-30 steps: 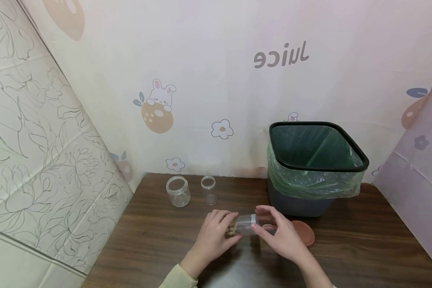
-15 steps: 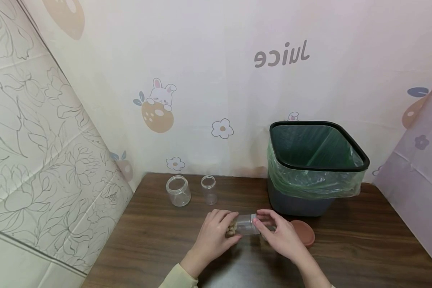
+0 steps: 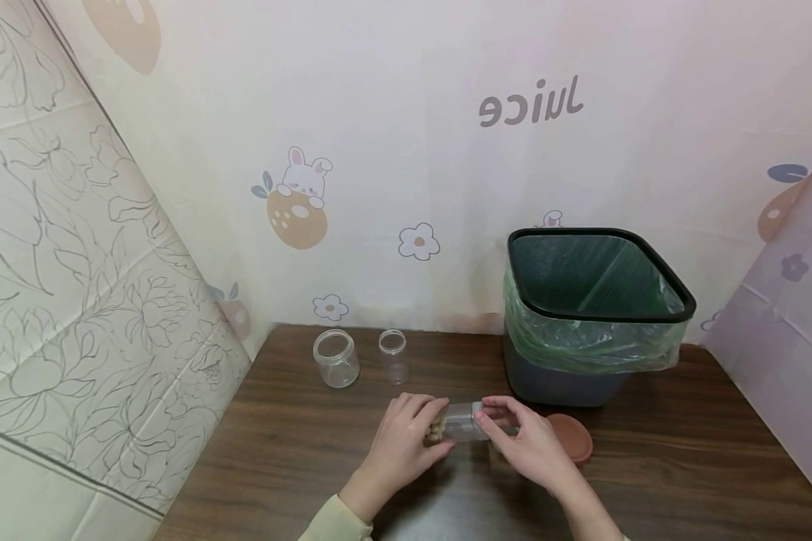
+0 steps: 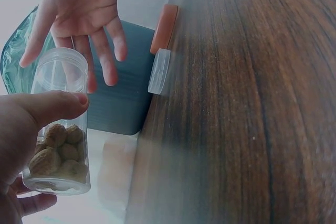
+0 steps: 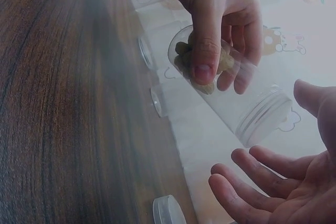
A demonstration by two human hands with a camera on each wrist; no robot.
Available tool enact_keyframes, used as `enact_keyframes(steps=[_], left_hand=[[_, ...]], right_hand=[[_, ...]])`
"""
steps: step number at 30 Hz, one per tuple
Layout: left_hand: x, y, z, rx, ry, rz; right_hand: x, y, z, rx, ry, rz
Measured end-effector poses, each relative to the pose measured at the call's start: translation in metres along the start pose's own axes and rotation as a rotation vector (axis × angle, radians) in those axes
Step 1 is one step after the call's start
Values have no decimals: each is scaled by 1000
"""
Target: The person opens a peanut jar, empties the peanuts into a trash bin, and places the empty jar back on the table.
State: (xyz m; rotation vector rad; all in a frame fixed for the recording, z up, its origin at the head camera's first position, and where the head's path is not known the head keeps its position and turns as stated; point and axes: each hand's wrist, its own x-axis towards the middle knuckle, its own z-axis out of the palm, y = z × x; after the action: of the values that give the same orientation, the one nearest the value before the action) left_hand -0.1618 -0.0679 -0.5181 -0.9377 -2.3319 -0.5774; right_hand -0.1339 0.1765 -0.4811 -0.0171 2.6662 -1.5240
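Observation:
A clear screw-top jar (image 3: 462,422) lies on its side in my left hand (image 3: 406,436), whose thumb and fingers grip its base end. Several tan, rough-skinned nuts (image 4: 58,150) are gathered at that end, partly covered by the fingers. The jar's threaded mouth (image 5: 265,116) is uncapped and points at my right hand (image 3: 524,443). That hand's fingers (image 5: 262,174) are spread and hold nothing, close around the mouth. A clear lid (image 4: 159,72) stands on the table beyond, mostly behind my right hand in the head view.
A round terracotta-coloured disc (image 3: 571,438) lies right of my right hand. Behind it stands a dark bin (image 3: 562,383) with a green liner. Two uncapped clear jars, one wide (image 3: 336,361) and one narrow (image 3: 394,361), stand at the back left of the wooden table (image 3: 277,451).
My right hand has come slightly down and its fingers have drawn in closer about the jar's mouth. The left hand and the jar have stayed in place.

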Motion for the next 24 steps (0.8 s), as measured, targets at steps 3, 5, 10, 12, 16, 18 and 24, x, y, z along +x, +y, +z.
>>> enact_keyframes(steps=[3,5,10,12,16,18,24], left_hand=[[0,0,0,1,-1,0],[1,0,-1,1,-5,-2],[1,1,-1,3,-8,-3],[0,0,0,5,-5,-1],[0,0,0,6,0,1],[1,0,0,4,-3,-1],[1,0,1,-1,-4,-2]], right_hand=[[0,0,0,6,-4,1],[0,0,0,12,-7,1],[0,-1,-1,8,-11,0],[0,-1,-1,3,-11,-2],[0,-1,-1,-4,-13,-4],[0,-1,-1,-5,-15,-5],[0,-1,-1,5,-14,-13]])
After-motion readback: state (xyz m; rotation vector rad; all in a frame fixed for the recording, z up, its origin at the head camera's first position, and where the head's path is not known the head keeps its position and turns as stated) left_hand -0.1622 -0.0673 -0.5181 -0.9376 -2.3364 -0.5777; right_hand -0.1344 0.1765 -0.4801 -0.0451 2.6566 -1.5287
